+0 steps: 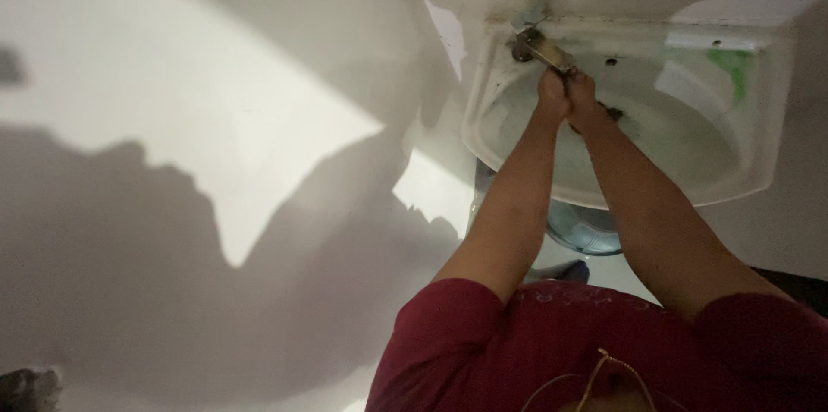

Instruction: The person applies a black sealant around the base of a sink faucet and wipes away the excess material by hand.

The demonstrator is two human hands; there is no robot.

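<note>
A worn metal tap (539,45) sits at the back rim of the white basin (759,119), near its left corner. Its round base is dark and grimy; the brassy spout slants out over the bowl, its end hidden in closed hands

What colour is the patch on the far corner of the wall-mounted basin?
Green, on the white ceramic basin at its far corner patch; head view.
</note>
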